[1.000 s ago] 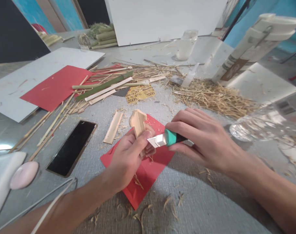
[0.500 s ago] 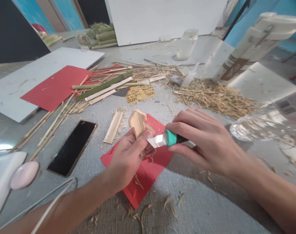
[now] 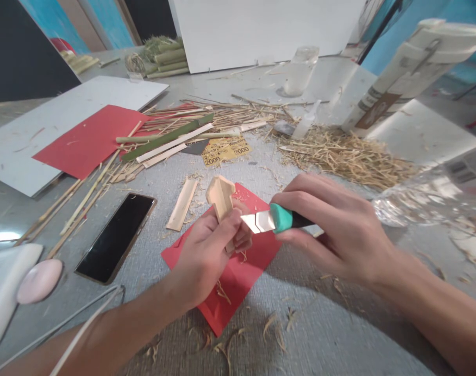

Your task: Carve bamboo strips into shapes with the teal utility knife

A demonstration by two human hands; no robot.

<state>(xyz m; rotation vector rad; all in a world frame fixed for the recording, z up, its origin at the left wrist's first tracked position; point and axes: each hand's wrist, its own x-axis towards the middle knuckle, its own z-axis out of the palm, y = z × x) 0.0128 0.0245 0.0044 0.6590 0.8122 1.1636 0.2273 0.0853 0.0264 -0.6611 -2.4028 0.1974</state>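
Near middle: left hand (image 3: 206, 250) around wood piece (image 3: 221, 197), over paper sheet (image 3: 240, 279); right hand (image 3: 332, 224) to its right around cutter (image 3: 261, 221), blade beside left thumb. Loose wood strip (image 3: 182, 205) left of wood piece; phone (image 3: 116, 237) farther left. Beyond hands — sandpaper (image 3: 226, 150), bamboo strips (image 3: 167, 137) left of it. Straw heap (image 3: 347, 156) right, dropper bottle (image 3: 306, 122) at its far-left edge. Jar (image 3: 300, 73) farther back, canister (image 3: 410, 78) far right. Far left — board (image 3: 14, 141), second sheet (image 3: 89, 138) partly on it.
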